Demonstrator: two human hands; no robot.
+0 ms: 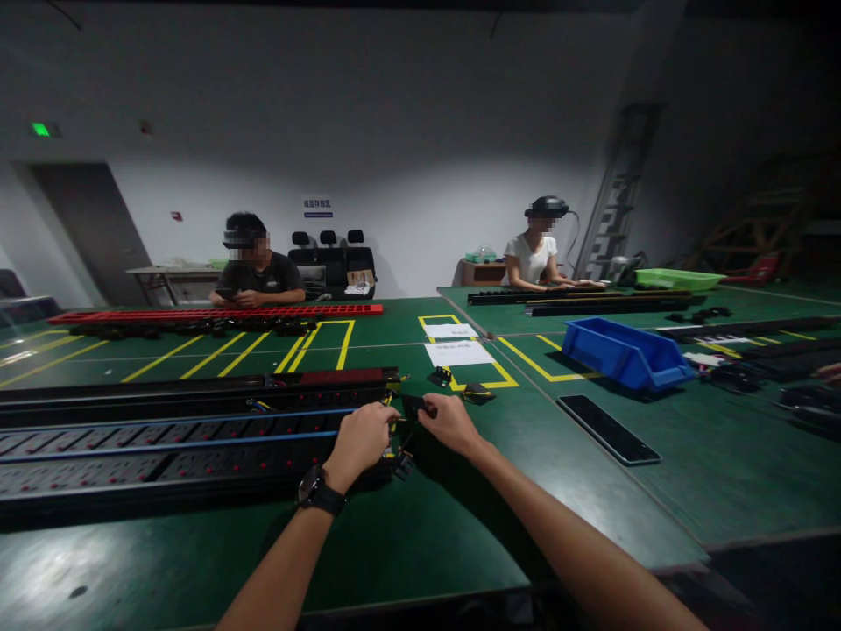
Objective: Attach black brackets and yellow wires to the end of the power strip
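Long black power strips [216, 457] with rows of sockets and red dots lie side by side on the left of the green table [526, 491]. My left hand [364, 438], wearing a black watch [319, 491], is closed at their right-hand ends, where short wires stick out. What its fingers pinch, if anything, is too small to make out. Just right of it, my right hand [450, 422] pinches a small black end piece [412, 406]. Another black end piece [402, 466] sits below, by the strip ends. Two more small black pieces [478, 392] lie beyond my right hand.
White paper labels [458, 353] lie ahead. To the right are a phone [608, 428] and a blue bin [624, 355]. A long red frame [216, 313] stretches across the far left. Two people [263, 276] sit across the table; another hand [831, 372] shows at the right edge.
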